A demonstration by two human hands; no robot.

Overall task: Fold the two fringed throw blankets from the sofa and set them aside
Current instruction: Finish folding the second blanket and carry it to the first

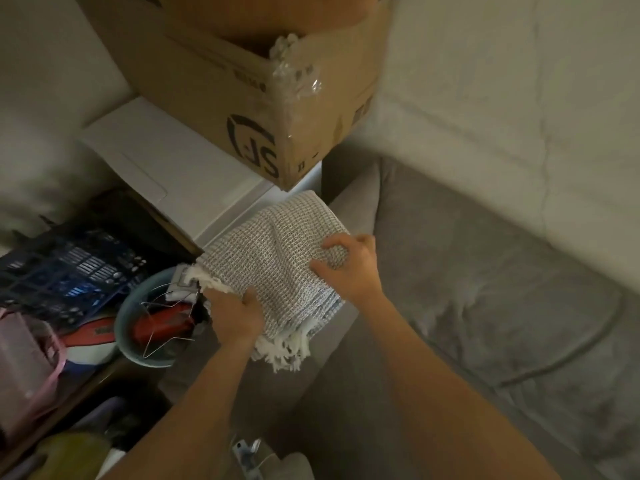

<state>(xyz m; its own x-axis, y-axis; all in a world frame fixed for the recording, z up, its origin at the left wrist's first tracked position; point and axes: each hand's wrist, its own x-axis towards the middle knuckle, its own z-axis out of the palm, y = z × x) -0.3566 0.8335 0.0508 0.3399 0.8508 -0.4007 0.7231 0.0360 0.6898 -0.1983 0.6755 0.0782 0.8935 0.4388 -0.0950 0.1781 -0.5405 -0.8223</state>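
Both hands hold a folded fringed throw blanket (277, 251) at the arm of the grey sofa (485, 289).
The left hand (235, 311) grips the blanket's near edge beside the white fringe, thumb on top. The right hand (346, 268) has its fingers curled into a bunch of fabric at the right corner. The blanket lies over the sofa arm, just beside the white cabinet (156, 161) that carries a cardboard box (242, 98).
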